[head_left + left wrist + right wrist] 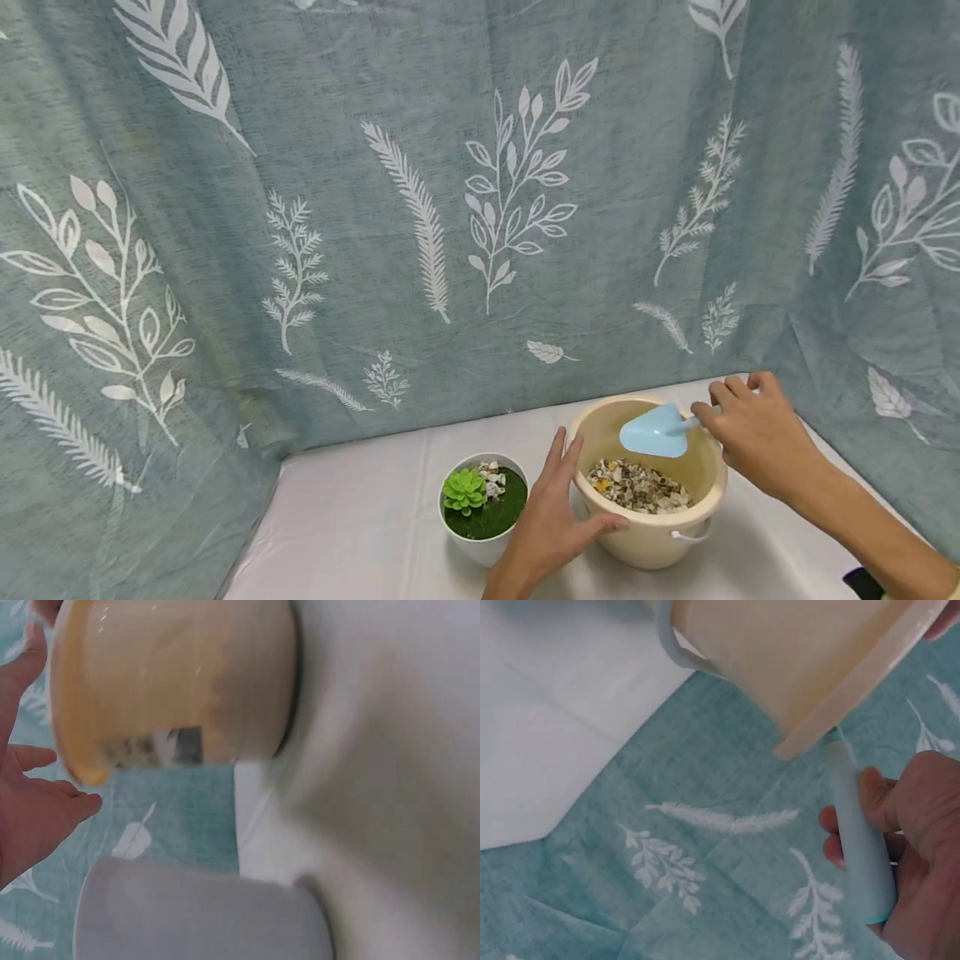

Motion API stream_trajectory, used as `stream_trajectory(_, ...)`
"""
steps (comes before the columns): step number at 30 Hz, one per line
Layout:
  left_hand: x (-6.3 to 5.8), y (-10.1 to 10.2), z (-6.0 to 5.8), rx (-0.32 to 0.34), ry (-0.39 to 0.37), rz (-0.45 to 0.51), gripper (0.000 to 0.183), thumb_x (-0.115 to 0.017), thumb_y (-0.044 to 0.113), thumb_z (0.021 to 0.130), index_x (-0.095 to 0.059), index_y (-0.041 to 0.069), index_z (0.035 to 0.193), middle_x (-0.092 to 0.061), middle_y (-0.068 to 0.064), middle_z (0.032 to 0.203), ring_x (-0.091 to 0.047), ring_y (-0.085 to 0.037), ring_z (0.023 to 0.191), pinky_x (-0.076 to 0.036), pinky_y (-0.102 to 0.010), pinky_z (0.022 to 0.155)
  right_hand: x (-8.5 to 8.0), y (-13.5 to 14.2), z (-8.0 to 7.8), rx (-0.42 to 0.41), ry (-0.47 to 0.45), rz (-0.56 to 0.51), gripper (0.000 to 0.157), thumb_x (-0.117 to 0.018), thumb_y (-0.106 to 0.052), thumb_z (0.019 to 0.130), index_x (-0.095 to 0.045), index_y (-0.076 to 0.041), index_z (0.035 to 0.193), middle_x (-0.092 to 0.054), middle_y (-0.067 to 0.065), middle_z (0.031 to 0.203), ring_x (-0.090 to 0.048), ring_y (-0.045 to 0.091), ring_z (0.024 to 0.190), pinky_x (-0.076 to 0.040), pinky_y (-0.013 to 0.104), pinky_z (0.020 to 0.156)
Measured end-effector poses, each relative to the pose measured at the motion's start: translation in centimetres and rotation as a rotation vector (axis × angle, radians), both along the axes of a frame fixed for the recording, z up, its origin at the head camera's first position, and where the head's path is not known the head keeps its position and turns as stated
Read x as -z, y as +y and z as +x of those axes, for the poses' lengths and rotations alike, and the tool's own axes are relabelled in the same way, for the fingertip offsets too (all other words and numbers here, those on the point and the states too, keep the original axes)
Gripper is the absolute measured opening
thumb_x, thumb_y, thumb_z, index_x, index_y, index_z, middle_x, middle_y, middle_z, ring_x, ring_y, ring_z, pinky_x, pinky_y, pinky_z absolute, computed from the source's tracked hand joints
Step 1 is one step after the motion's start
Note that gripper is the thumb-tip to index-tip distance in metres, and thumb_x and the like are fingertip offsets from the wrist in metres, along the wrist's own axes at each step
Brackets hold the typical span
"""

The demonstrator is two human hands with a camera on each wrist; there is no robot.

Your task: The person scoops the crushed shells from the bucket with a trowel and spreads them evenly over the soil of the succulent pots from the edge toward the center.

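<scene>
A cream bucket [647, 546] holds a layer of mixed stone-like and shell-like bits [645, 490]. Over its opening, tilted, is the light blue blade of a hand trowel [654, 433]. My right hand [750, 433] grips the trowel by its pale blue handle [861, 847], just outside the bucket's right rim. On the opposite side, my left hand [551, 521] spreads its fingers and thumb along the rim, the thumb overlapping the front edge. In the left wrist view its straight fingers [71, 806] show beside the bucket's rim.
Left of the bucket stands a white pot [480, 548] with a green succulent [464, 491], pale pebbles and a dark green surface. A white handle [692, 536] hangs at the bucket's front right. Behind the white-covered table [352, 533] hangs a leaf-patterned curtain [450, 350].
</scene>
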State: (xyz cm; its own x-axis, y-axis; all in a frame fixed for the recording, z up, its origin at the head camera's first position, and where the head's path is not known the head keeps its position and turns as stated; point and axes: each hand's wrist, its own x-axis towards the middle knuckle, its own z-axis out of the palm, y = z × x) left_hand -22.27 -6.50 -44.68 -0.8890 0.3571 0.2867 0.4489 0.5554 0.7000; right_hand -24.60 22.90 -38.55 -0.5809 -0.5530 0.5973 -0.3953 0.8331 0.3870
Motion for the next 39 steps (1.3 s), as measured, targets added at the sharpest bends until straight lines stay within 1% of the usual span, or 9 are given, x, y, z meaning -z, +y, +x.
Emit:
stream_trajectory(7, 0.6, 0.4, 0.4, -0.061, 0.013, -0.056, 0.108, -0.087, 0.054, 0.077, -0.039, 0.007, 0.161, -0.024, -0.016, 0.174, -0.047, -0.041, 0.149, -0.052, -0.050, 0.114, 0.6, -2.5, -1.3, 0.019, 0.045, 0.220, 0.025, -0.094, -0.006, 0.071, -0.069, -0.009, 0.073, -0.059, 0.010, 0.081, -0.056, 0.029, 0.082, -0.050, 0.049, 0.084)
stream_trajectory(11, 0.6, 0.4, 0.5, -0.045, -0.021, -0.064, 0.105, -0.083, 0.056, 0.080, -0.039, 0.008, 0.162, -0.020, -0.014, 0.176, -0.045, -0.040, 0.151, -0.052, -0.050, 0.113, 1.3, -3.6, -1.9, 0.032, 0.038, 0.319, 0.033, -0.091, -0.011, 0.075, -0.062, -0.010, 0.061, -0.059, 0.009, 0.080, -0.055, 0.027, 0.084, -0.049, 0.042, 0.087)
stream_trajectory(14, 0.5, 0.5, 0.6, -0.038, -0.050, -0.064, 0.105, -0.081, 0.058, 0.081, -0.037, 0.009, 0.163, -0.017, -0.012, 0.177, -0.043, -0.039, 0.152, -0.051, -0.050, 0.113, 2.0, -4.3, -2.1, 0.049, 0.031, 0.357, 0.035, -0.089, -0.012, 0.078, -0.061, -0.010, 0.057, -0.060, 0.009, 0.078, -0.055, 0.026, 0.083, -0.048, 0.039, 0.089)
stream_trajectory(19, 0.6, 0.7, 0.7, -0.033, -0.047, -0.064, 0.104, -0.080, 0.060, 0.082, -0.038, 0.010, 0.162, -0.017, -0.010, 0.177, -0.045, -0.038, 0.151, -0.052, -0.049, 0.112, 3.0, -5.1, -2.0, 0.070, 0.019, 0.387, 0.035, -0.089, -0.013, 0.079, -0.061, -0.010, 0.057, -0.056, 0.006, 0.071, -0.049, 0.024, 0.074, -0.044, 0.035, 0.081)
stream_trajectory(24, 0.7, 0.9, 0.8, -0.032, -0.031, -0.052, 0.103, -0.081, 0.059, 0.081, -0.039, 0.010, 0.162, -0.017, -0.009, 0.177, -0.045, -0.036, 0.151, -0.051, -0.048, 0.114, 3.2, -5.2, -1.9, 0.077, -0.042, 0.347, 0.038, -0.088, -0.011, 0.079, -0.058, -0.014, 0.056, -0.055, 0.005, 0.064, -0.049, 0.023, 0.067, -0.041, 0.036, 0.074)
stream_trajectory(28, 0.8, 0.8, 0.9, -0.046, 0.016, -0.067, 0.102, -0.081, 0.059, 0.081, -0.042, 0.008, 0.160, -0.020, -0.011, 0.176, -0.048, -0.037, 0.149, -0.053, -0.047, 0.113, 3.6, -5.2, -1.9, 0.055, -0.087, 0.302, 0.047, -0.087, -0.010, 0.075, -0.046, -0.019, 0.054, -0.055, 0.003, 0.058, -0.048, 0.024, 0.061, -0.039, 0.038, 0.071)
stream_trajectory(31, 0.8, 0.7, 0.9, -0.064, 0.055, -0.090, 0.101, -0.080, 0.060, 0.080, -0.044, 0.008, 0.159, -0.024, -0.012, 0.175, -0.052, -0.037, 0.146, -0.055, -0.046, 0.110, 4.0, -5.5, -2.1, -0.006, -0.140, 0.203, 0.047, -0.086, -0.010, 0.072, -0.044, -0.022, 0.054, -0.055, 0.000, 0.055, -0.049, 0.021, 0.056, -0.038, 0.037, 0.068)
stream_trajectory(34, 0.7, 0.7, 0.8, -0.061, 0.063, -0.090, 0.101, -0.080, 0.060, 0.081, -0.044, 0.008, 0.159, -0.024, -0.013, 0.175, -0.052, -0.037, 0.146, -0.054, -0.047, 0.111, 4.3, -5.7, -2.2, -0.055, -0.203, 0.091, 0.042, -0.086, -0.010, 0.071, -0.050, -0.023, 0.054, -0.055, -0.002, 0.054, -0.051, 0.019, 0.054, -0.038, 0.037, 0.066)
stream_trajectory(39, 0.7, 0.9, 0.7, -0.056, 0.039, -0.078, 0.101, -0.081, 0.059, 0.081, -0.043, 0.008, 0.160, -0.022, -0.011, 0.176, -0.049, -0.036, 0.148, -0.052, -0.046, 0.114, 3.6, -5.6, -2.3, -0.034, -0.336, -0.027, 0.045, -0.086, -0.001, 0.068, -0.052, -0.026, 0.052, -0.051, -0.007, 0.054, -0.043, 0.013, 0.055, -0.031, 0.034, 0.066)
